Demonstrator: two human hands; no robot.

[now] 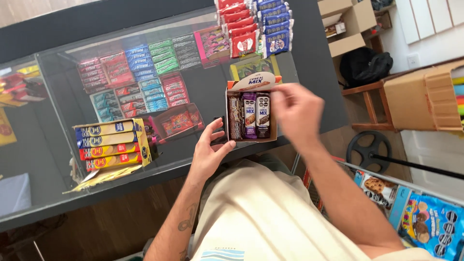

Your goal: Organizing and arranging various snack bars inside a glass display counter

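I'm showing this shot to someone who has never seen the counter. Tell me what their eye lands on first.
The small open carton of cereal bars at the middle of the glass counter, with the left hand touching its near left corner and the blurred right hand over its right side. Next, the yellow box of long bars to the left, and the red and blue snack packs hanging at the far edge.

orange-topped bar box (251, 108), yellow carton (113, 145), seemingly purple bar (249, 116)
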